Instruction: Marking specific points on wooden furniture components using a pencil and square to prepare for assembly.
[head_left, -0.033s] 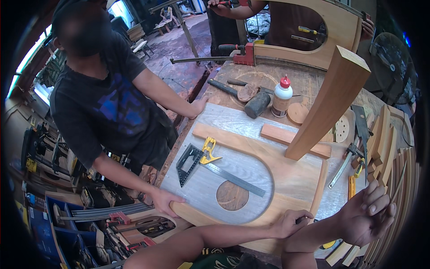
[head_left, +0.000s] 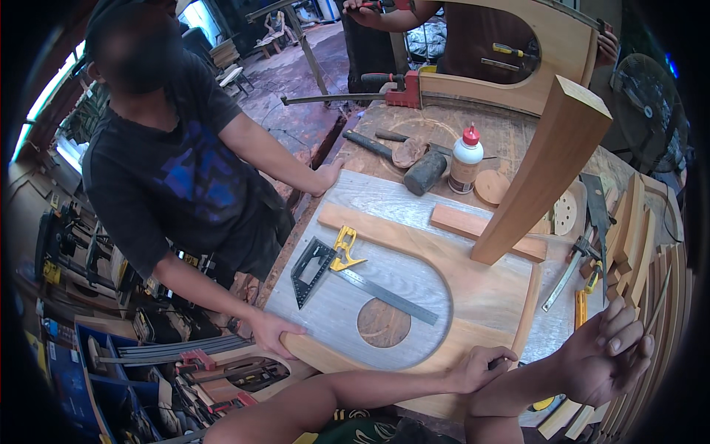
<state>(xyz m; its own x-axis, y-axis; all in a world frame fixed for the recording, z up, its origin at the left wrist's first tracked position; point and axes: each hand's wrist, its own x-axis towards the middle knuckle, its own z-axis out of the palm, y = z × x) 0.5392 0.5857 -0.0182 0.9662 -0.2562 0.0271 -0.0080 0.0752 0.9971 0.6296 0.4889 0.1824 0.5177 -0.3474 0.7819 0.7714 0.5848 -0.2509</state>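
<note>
My left hand is curled into a loose fist over the near right edge of a U-shaped wooden frame, against my right forearm. My right hand is raised at the right with fingers curled in. A thin, pointed, pencil-like stick sticks up from its fingers. Within the frame's curve lie a combination square with a yellow head and a black triangular square. A thick wooden post stands tilted on the frame, beside a short wooden bar. A co-worker's hand holds the frame's near left end.
Behind the frame are a black mallet, a glue bottle and a wooden disc. Another person holds a clamped panel at the back. Long wooden strips and a bar clamp lie at the right.
</note>
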